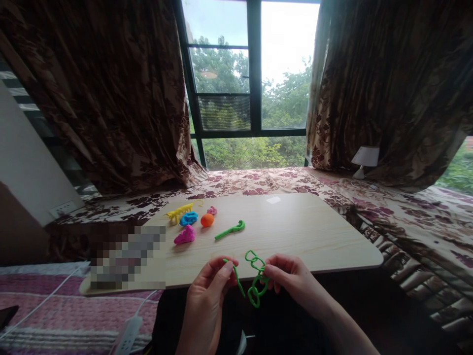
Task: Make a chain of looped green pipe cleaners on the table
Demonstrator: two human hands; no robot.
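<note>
Between thumb and fingers, my left hand [212, 286] pinches one end of a thin green clay strip [239, 282], whose other end hangs down. My right hand [290, 276] is closed on a chain of green clay rings [254, 291]; several linked loops dangle from the fingertips. The strip and the chain are apart, both at the table's front edge. Beyond them on the table lies a thicker green clay roll [229, 230] with a curled end. To its left sit an orange clay ball [207, 220], a magenta lump [185, 235], a blue piece [188, 219] and a small pink piece [212, 210].
A yellow clay figure [180, 213] with leg-like strands lies at the table's [295, 231] back left. A blurred-out patch [127, 259] covers the left end. Beyond are a small white lamp [365, 157], curtains and a window. A power strip [127, 335] rests at lower left.
</note>
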